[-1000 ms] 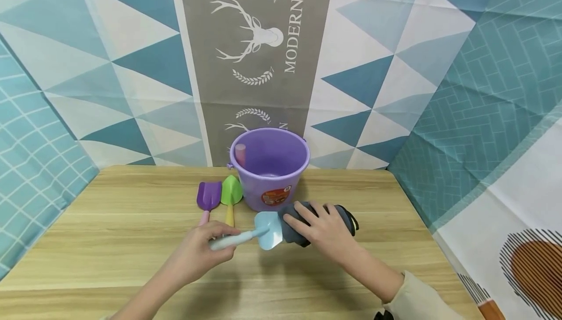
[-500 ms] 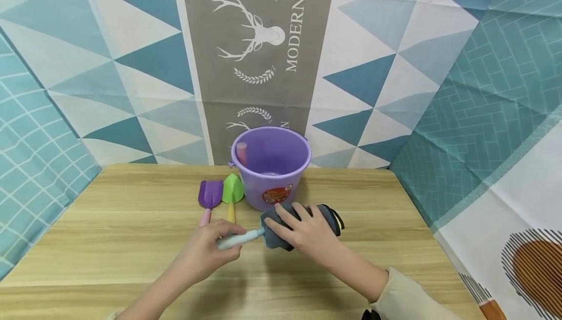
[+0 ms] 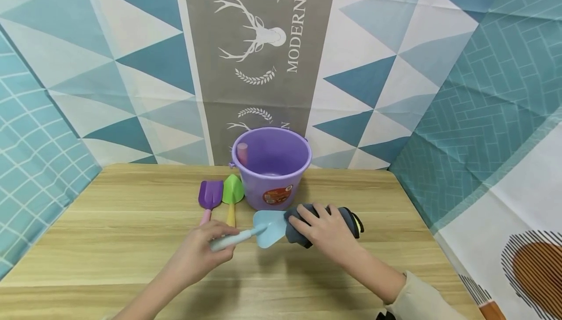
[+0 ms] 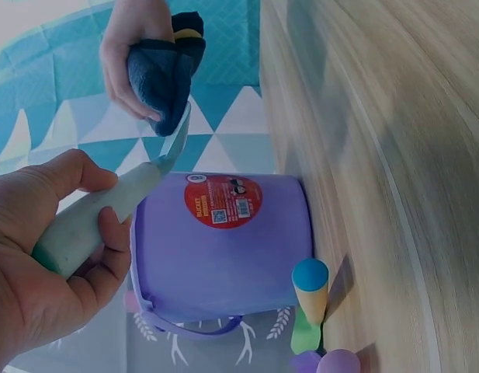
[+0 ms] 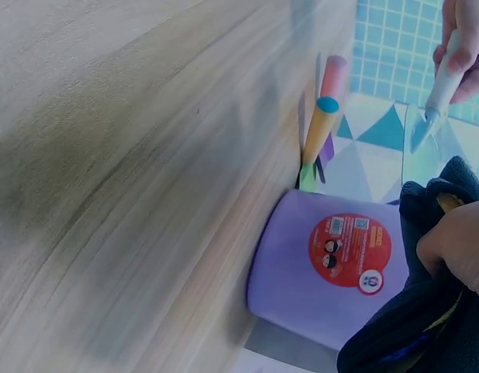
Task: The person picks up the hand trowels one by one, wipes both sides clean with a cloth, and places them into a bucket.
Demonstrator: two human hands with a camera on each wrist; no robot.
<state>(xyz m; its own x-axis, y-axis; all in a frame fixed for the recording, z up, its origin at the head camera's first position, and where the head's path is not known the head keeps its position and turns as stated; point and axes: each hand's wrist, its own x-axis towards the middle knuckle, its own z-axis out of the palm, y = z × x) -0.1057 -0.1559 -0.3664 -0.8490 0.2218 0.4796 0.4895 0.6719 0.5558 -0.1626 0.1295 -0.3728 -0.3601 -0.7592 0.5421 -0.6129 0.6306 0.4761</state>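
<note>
Shovel (image 3: 271, 227) in left fingers (image 4: 116, 250), cloth (image 3: 294, 236) in right fingers (image 3: 309, 215).

The left hand (image 3: 206, 248) grips with curled thumb and fingers, fingertips toward the right hand (image 3: 324, 230); the left forearm (image 3: 160, 286) slants up from the lower left. The right hand grips from above, fingers slightly spread. The right forearm (image 3: 375, 271) reaches in from a sleeve (image 3: 419, 300), lower right. The hands stay apart.

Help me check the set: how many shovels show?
3: light-blue shovel in the left grip; purple shovel and green shovel left of the bucket. A pink rod inside it may be another's handle.
</note>
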